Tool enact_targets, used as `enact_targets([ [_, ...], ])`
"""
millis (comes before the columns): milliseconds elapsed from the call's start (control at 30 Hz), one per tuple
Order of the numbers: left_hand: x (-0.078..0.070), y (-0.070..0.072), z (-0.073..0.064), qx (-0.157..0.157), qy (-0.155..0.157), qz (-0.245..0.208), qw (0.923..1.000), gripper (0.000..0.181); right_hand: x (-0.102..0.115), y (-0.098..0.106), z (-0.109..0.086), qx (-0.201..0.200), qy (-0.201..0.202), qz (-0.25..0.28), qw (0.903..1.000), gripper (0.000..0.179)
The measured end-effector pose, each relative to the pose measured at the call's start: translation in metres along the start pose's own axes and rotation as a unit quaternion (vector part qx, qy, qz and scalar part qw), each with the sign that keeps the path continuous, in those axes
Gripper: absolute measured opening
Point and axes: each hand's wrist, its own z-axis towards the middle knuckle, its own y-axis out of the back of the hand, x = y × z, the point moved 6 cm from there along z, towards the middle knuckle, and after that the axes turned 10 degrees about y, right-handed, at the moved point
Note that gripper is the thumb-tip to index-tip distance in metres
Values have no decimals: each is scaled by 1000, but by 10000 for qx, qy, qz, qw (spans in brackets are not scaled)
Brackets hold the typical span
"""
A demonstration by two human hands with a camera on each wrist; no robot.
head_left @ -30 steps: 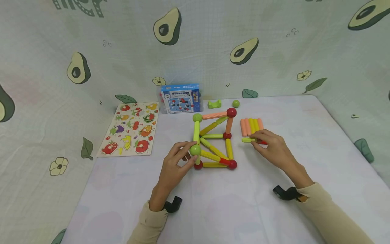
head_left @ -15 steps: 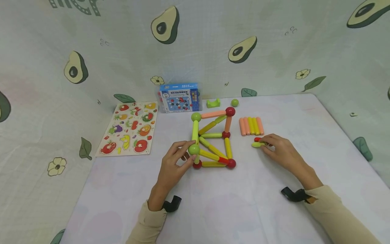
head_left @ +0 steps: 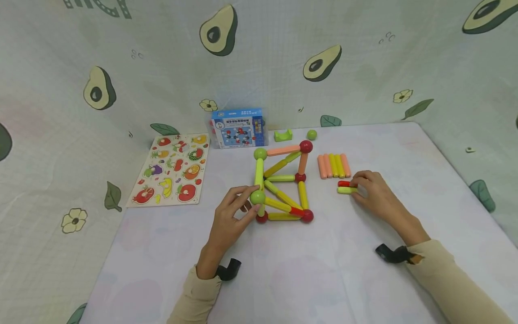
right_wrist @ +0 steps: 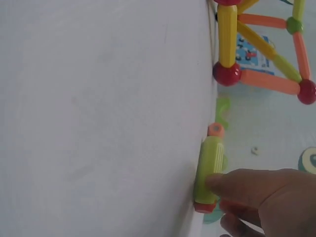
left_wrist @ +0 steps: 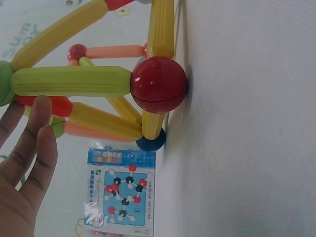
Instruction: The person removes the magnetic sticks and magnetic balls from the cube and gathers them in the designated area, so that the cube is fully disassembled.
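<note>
My left hand (head_left: 230, 220) holds the green ball (head_left: 257, 197) at the near upper corner of a frame built from sticks and balls. Red balls (head_left: 307, 216) join its yellow, green and orange sticks on the table. In the left wrist view the left fingers (left_wrist: 45, 153) lie by the light-green upright stick (left_wrist: 71, 81). On the right side of the table, my right hand (head_left: 374, 195) pinches a short light-green stick (head_left: 346, 190) at its right end. A short red stick (head_left: 344, 183) lies right behind it, its right end partly hidden by the fingers.
Several orange and yellow sticks (head_left: 333, 166) lie in a row behind the right hand. Farther back are a green curved piece (head_left: 283, 136), a loose green ball (head_left: 311, 134) and a blue boxed set (head_left: 238, 129). A fruit puzzle board (head_left: 170, 170) lies at the left.
The right hand has drawn the light-green stick to the right and brought it down alongside the red stick. The left hand keeps its hold on the green ball.
</note>
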Motion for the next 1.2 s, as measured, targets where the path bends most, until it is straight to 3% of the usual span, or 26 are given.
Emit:
enact_targets([
  [333, -1, 3, -2, -67, -51, -4, 10000, 52, 1, -11, 13, 589, 3, 286, 9979, 21],
  [567, 1, 1, 0, -57, -59, 61, 9999, 51, 4, -18, 26, 715, -162, 213, 9971, 21],
  [933, -1, -4, 0, 82, 46, 27, 10000, 48, 17, -12, 22, 249, -49, 122, 9996, 26],
  [1200, 0, -1, 0, 7, 116, 36, 9999, 50, 65, -5, 32, 67, 731, 734, 9946, 30],
])
